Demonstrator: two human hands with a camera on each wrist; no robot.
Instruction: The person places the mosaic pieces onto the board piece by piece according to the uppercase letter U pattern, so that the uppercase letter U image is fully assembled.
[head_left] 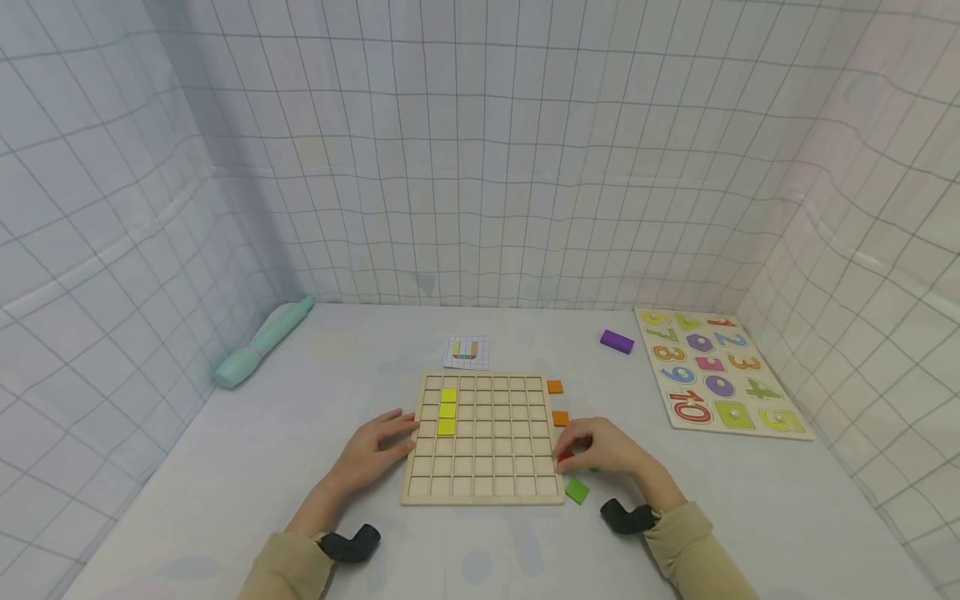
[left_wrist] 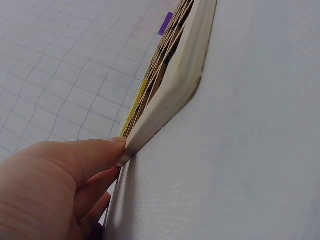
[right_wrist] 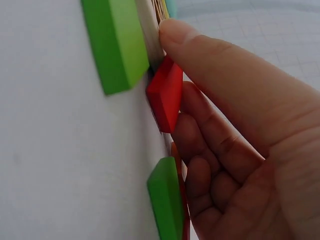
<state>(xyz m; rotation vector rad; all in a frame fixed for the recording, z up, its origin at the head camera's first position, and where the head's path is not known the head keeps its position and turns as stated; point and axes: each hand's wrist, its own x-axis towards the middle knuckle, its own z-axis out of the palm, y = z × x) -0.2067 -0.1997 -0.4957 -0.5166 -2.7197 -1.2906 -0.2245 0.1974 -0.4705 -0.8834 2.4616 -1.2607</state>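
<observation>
A wooden grid board (head_left: 483,498) lies flat, with three yellow tiles (head_left: 447,410) in a column of its cells toward the left. My left hand (head_left: 367,454) rests at the board's left edge, its thumb tip against the rim in the left wrist view. At the right edge, my right hand (head_left: 603,447) has thumb and curled fingers about a red tile (right_wrist: 167,95). That tile is mostly covered in the head view; in the right wrist view the thumb overlaps its top end, close to the board. A green tile (head_left: 577,490) lies just below this hand.
Orange tiles (head_left: 560,418) lie along the board's right side. Behind the board is a small pattern card (head_left: 467,352). Farther out are a purple block (head_left: 617,342), a number puzzle board (head_left: 720,375) and a mint-green mallet-like thing (head_left: 262,343). Gridded cloth walls surround the table.
</observation>
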